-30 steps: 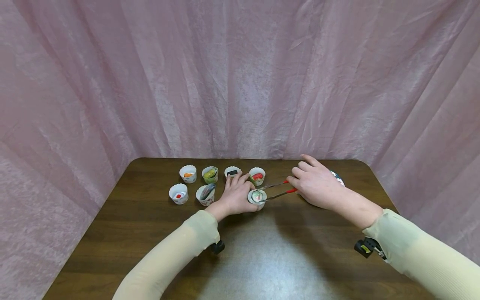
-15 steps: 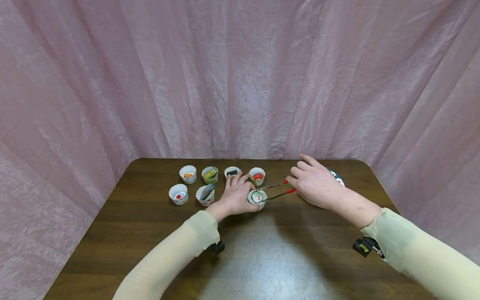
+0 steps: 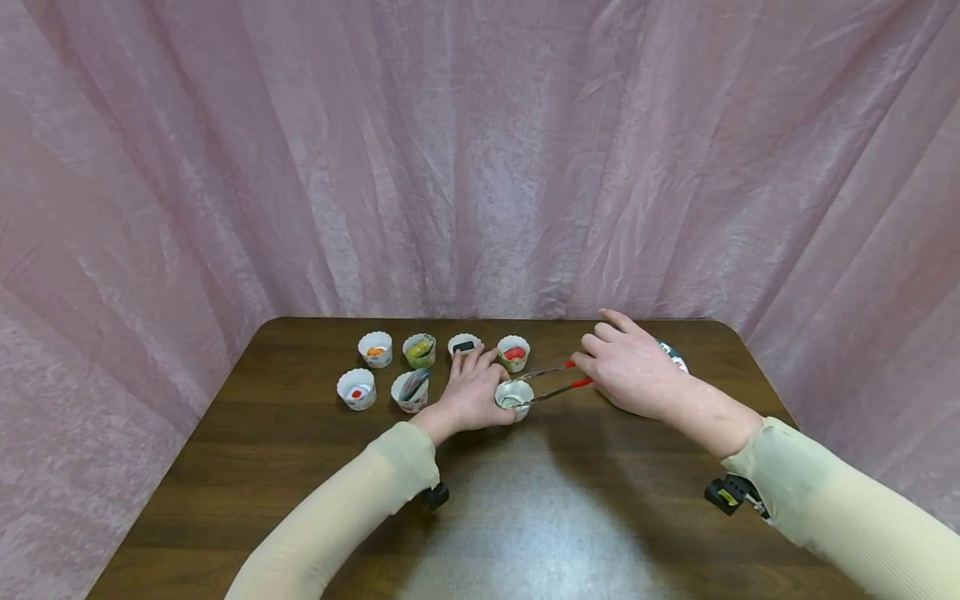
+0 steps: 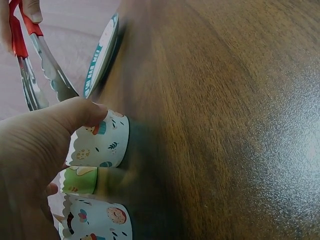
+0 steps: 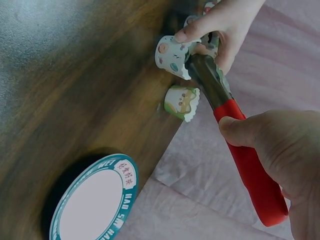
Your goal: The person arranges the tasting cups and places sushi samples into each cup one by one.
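Note:
My left hand [image 3: 474,392] grips a white paper baking cup [image 4: 102,142] with printed pictures, thumb and fingers on opposite sides of its wall. Low inside this cup lies a pale green piece [image 3: 510,402]. Metal tongs with red handles [image 5: 250,170] are in my right hand [image 3: 630,367], pinched between thumb and fingers. The arms of the tongs stand apart, and their tips reach over the cup's scalloped rim. In the right wrist view the tips are partly hidden by the cup and left hand.
Behind the left hand stand cups with a black piece [image 3: 464,345] and red pieces [image 3: 514,353]. Leftward are cups holding orange [image 3: 376,351], green [image 3: 420,347], grey-blue [image 3: 415,383] and small red [image 3: 357,392] pieces. A teal-rimmed plate [image 5: 90,205] lies under the right hand.
The pale green piece sat high at the cup's rim between the tong tips; now it lies lower inside the cup. Both hands stay almost in place.

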The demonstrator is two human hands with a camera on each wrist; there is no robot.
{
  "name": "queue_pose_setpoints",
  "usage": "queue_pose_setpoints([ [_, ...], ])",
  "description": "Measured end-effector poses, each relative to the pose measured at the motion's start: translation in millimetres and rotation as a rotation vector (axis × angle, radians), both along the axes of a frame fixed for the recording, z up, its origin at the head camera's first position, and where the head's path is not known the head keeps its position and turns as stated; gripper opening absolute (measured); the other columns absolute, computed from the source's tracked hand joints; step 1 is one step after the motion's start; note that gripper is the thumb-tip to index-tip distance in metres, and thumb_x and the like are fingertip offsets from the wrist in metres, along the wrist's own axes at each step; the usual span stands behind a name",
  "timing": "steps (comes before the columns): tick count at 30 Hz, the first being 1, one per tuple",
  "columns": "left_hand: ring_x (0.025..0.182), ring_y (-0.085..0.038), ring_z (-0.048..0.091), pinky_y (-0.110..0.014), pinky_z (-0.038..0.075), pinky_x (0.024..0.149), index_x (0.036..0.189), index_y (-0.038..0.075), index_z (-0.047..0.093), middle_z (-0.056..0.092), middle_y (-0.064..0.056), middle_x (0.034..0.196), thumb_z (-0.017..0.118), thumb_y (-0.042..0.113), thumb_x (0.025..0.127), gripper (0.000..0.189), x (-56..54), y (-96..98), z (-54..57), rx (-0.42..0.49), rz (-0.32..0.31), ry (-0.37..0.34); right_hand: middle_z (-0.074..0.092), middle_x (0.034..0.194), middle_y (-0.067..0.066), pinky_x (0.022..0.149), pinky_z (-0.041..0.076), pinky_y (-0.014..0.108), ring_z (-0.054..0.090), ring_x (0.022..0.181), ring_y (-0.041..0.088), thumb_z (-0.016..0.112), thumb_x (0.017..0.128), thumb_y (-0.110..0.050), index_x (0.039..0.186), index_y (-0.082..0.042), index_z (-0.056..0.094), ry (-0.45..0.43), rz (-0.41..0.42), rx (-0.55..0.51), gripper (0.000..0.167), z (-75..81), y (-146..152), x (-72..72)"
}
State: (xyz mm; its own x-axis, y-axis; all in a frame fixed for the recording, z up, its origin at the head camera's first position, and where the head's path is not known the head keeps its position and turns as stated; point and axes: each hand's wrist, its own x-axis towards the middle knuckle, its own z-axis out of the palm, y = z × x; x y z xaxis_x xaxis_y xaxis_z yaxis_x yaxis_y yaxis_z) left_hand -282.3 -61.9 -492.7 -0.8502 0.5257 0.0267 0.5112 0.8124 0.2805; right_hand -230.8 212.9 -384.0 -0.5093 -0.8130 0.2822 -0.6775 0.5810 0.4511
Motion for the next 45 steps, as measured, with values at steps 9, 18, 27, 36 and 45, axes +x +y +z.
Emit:
queue_pose_setpoints([
  [9, 0.153, -0.039, 0.017, -0.067, 0.005, 0.119, 0.109, 0.019, 0.067, 0.036, -0.012, 0.161, 0.081, 0.053, 0.077, 0.049, -0.4, -0.2, -3.8, 0.031, -0.005, 0.007, 0.062, 0.087, 0.004, 0.11, 0.037, 0.055, 0.058, 0.089, 0.032, 0.091, 0.071, -0.021, 0.102, -0.01, 0.075, 0.01, -0.043, -0.04, 0.037, 4.8, 18.1, 7.7],
  [18, 0.153, -0.039, 0.017, -0.068, 0.006, 0.118, 0.124, 0.019, 0.066, 0.034, -0.012, 0.162, 0.079, 0.059, 0.078, 0.062, 0.5, -4.7, -1.4, 0.016, -0.009, 0.021, 0.057, 0.084, 0.007, 0.11, 0.037, 0.057, 0.058, 0.087, 0.034, 0.091, 0.071, -0.019, 0.108, -0.008, 0.074, -0.005, -0.109, -0.103, 0.043, 6.7, 44.8, 16.3],
  [27, 0.154, -0.038, 0.013, -0.068, 0.001, 0.118, 0.152, 0.016, 0.049, 0.03, -0.013, 0.164, 0.072, 0.066, 0.082, 0.089, 1.7, -20.3, 6.5, 0.052, 0.001, 0.025, 0.061, 0.091, 0.01, 0.11, 0.034, 0.058, 0.057, 0.091, 0.038, 0.088, 0.07, -0.017, 0.116, -0.003, 0.069, -0.007, -0.162, -0.216, 0.052, 5.7, 73.1, 25.1],
  [36, 0.155, -0.035, 0.008, -0.069, 0.001, 0.118, 0.156, 0.014, 0.043, 0.028, -0.012, 0.165, 0.072, 0.06, 0.086, 0.089, 5.5, -41.2, 26.3, 0.143, 0.014, 0.076, 0.063, 0.098, 0.014, 0.109, 0.033, 0.061, 0.057, 0.097, 0.042, 0.086, 0.072, -0.02, 0.122, 0.0, 0.067, -0.002, -0.21, -0.269, 0.057, 3.6, 90.9, 29.0],
  [45, 0.156, -0.031, 0.006, -0.067, -0.003, 0.118, 0.16, 0.02, 0.035, 0.023, -0.006, 0.168, 0.068, 0.064, 0.089, 0.091, 16.6, -68.9, 50.1, 0.146, 0.038, 0.145, 0.065, 0.096, 0.016, 0.107, 0.034, 0.063, 0.058, 0.092, 0.044, 0.088, 0.072, -0.027, 0.121, 0.001, 0.067, 0.021, -0.288, -0.34, 0.06, -5.0, 104.8, 34.9],
])
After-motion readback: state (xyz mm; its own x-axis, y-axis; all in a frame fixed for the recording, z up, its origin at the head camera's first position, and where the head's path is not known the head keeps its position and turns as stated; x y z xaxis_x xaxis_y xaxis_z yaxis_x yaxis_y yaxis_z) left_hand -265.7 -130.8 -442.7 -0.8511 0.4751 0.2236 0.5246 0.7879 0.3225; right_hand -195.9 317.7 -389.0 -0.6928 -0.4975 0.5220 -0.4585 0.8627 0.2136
